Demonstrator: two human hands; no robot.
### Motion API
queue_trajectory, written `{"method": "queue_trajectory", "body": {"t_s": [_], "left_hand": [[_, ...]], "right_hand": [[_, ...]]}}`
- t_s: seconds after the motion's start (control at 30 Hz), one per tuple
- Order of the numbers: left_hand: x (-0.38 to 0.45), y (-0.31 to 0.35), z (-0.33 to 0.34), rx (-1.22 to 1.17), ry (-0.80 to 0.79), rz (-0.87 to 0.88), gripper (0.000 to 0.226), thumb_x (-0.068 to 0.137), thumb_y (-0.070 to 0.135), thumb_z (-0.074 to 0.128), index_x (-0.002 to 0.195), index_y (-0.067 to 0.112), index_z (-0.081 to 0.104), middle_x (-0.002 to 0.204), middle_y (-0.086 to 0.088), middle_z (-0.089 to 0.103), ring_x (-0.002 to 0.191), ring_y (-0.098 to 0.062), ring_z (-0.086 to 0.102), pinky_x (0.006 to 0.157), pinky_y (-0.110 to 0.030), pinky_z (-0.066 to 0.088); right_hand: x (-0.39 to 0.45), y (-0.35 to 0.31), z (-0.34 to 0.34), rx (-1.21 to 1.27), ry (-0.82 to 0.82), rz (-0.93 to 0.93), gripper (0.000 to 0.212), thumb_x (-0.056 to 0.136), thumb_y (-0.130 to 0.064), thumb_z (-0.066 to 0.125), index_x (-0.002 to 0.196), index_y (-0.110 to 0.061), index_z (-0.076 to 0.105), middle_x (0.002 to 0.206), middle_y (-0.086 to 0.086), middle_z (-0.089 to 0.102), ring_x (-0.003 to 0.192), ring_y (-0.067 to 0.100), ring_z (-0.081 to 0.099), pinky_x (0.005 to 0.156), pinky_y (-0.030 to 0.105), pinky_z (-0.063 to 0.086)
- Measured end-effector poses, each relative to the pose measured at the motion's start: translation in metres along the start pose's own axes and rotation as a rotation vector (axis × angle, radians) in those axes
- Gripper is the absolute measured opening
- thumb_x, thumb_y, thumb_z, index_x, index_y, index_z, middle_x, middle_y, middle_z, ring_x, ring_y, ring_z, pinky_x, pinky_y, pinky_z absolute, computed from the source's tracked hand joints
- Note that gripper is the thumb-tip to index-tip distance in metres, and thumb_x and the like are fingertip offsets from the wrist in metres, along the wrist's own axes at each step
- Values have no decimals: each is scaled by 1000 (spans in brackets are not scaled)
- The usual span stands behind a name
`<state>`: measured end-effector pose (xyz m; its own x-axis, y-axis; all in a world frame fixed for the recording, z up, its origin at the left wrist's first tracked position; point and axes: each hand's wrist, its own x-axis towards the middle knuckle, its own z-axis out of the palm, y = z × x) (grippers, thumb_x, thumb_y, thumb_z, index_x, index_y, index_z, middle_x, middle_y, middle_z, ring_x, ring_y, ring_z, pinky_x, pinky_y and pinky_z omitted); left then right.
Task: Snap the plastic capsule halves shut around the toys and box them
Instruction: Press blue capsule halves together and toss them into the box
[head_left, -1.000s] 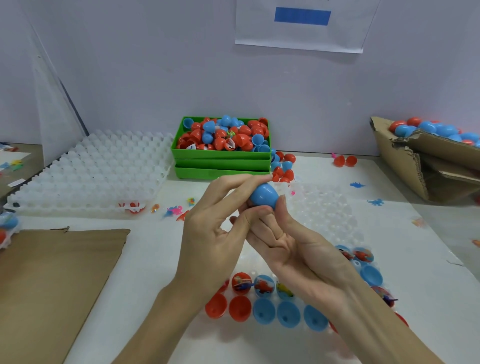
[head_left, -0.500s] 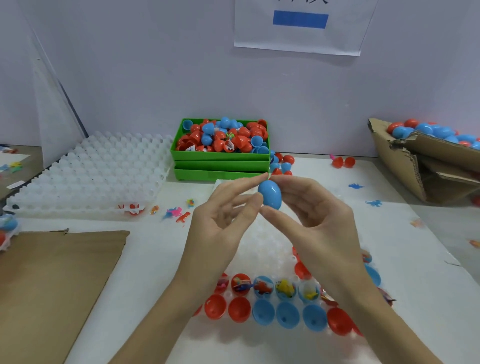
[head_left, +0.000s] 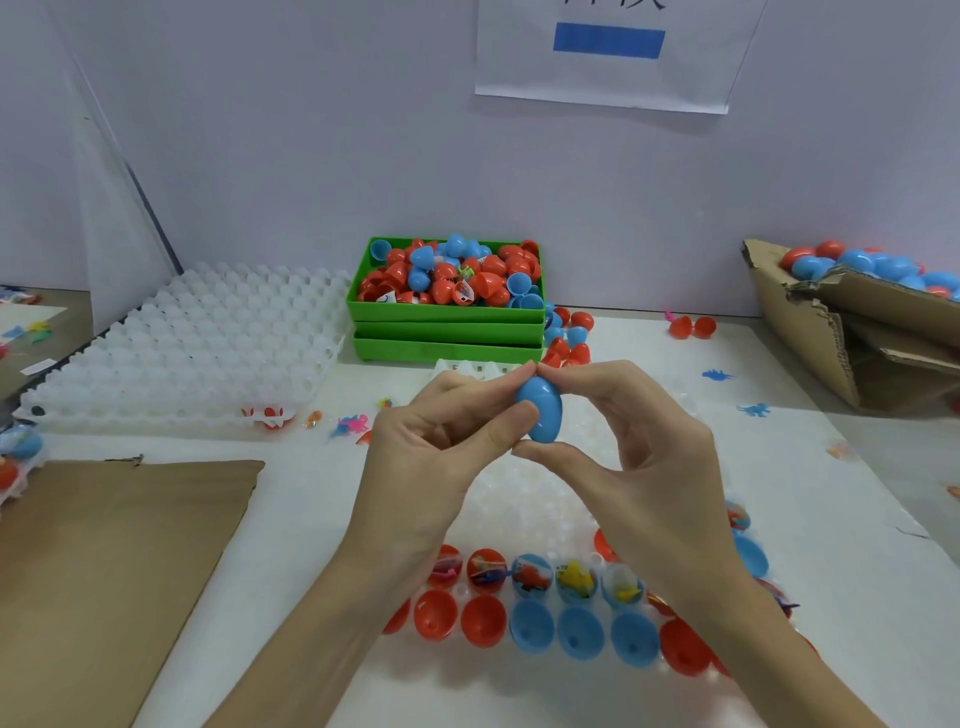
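Your left hand (head_left: 431, 447) and right hand (head_left: 623, 441) now both pinch the blue capsule (head_left: 540, 410), turned upright and apparently snapped shut; box (head_left: 831, 332) it next.

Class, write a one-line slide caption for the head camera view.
Left hand and right hand pinch a closed blue capsule above a tray of toy-filled halves.

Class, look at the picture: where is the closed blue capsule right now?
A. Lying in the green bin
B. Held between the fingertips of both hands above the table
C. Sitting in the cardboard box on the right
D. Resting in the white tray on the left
B: the blue capsule is pinched between the left hand and the right hand, above the table.
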<state>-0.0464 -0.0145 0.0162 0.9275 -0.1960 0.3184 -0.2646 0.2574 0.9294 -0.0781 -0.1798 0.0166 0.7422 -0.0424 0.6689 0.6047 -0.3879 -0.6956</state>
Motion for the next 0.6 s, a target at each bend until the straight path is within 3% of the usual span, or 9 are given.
{"method": "queue_trajectory", "body": {"t_s": [0.23,0.4,0.5,0.6], "left_hand": [[-2,-3,2,64,41,78,36,75,33,81,111,28,82,86,10,67,86,-8,65,82,-21,57],[-5,-4,4,63,75,77,37,77,39,79,112,27,82,93,5,75,95,-8,70,84,-19,56],[-3,-4,4,33,23,-12,32,88,34,73,118,24,80,112,3,79,114,-13,72,95,-23,57],[-2,-3,3,-105,-90,-152,35,98,35,63,125,16,76,124,-8,76,117,-29,72,103,-37,57]], "right_hand": [[1,-2,-5,104,-52,20,45,79,-19,84,120,-9,68,115,3,71,118,20,67,104,20,49],[0,-2,-4,86,-49,25,44,80,-22,84,120,-10,69,113,2,71,116,20,67,103,19,50],[1,0,-2,-61,-10,-2,42,82,-30,83,119,-13,69,112,-1,70,111,19,67,99,25,53],[2,7,-1,-283,7,-44,42,81,-24,87,117,-12,69,110,0,68,104,9,63,94,17,50]]}}
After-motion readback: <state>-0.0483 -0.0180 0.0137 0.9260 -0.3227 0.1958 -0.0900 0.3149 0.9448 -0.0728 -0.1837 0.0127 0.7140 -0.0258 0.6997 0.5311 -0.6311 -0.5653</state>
